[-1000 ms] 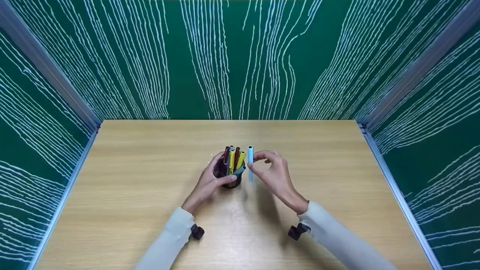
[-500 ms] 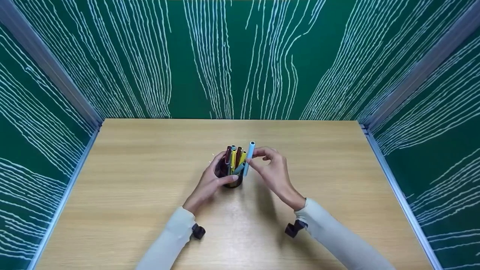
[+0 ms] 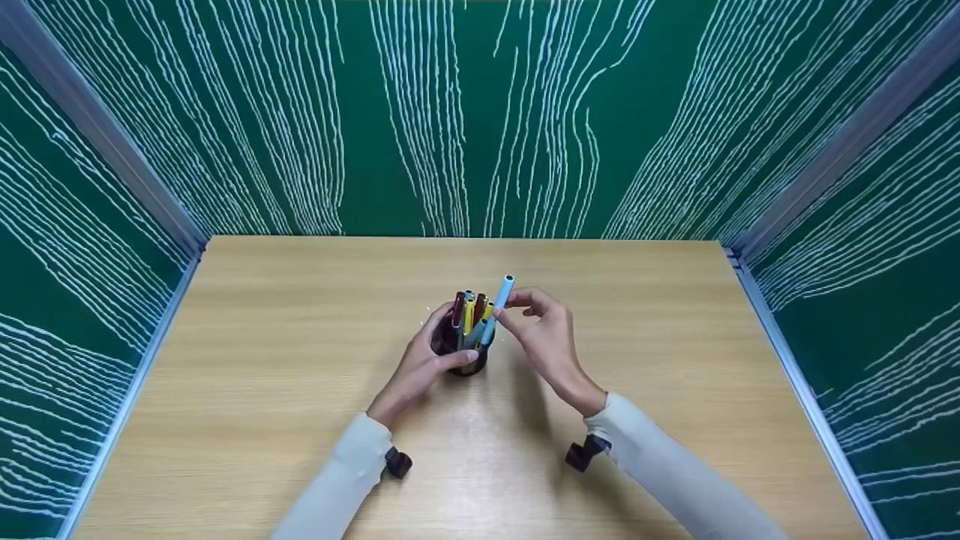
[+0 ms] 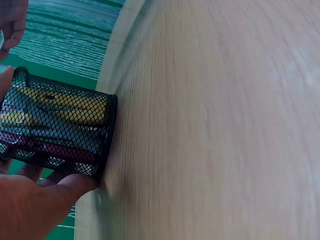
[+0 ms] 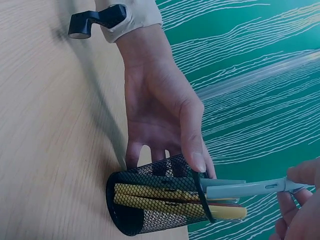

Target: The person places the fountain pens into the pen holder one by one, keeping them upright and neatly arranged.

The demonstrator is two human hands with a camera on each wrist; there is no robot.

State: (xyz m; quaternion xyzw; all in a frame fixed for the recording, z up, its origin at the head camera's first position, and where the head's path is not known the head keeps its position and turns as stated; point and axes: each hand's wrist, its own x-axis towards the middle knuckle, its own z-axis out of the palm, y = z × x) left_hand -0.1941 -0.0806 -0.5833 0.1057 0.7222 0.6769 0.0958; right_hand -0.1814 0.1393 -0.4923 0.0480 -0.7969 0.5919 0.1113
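A black mesh pen holder [image 4: 60, 122] stands upright on the table, holding several yellow, dark red and teal pens [image 5: 165, 197]. My left hand [image 3: 420, 360] grips it from the left side, thumb at the front by the rim and fingers around the back. My right hand [image 3: 547, 341] pinches a light blue pen [image 5: 250, 189] between thumb and fingers near its upper end. That pen leans, its lower end at the right side of the holder's mouth; how far inside it reaches I cannot tell.
The light wooden table [image 3: 262, 337] extends on all sides of the holder. Green panels with white wavy lines [image 3: 405, 112] enclose its back and sides, joined by metal frame posts [image 3: 112, 135]. A small black camera [image 3: 397, 463] sits on each wrist.
The light blue pen has gone from upright beside the holder to tilted, its lower end moving left to the mouth. My right hand has shifted slightly up; the left keeps its grip.
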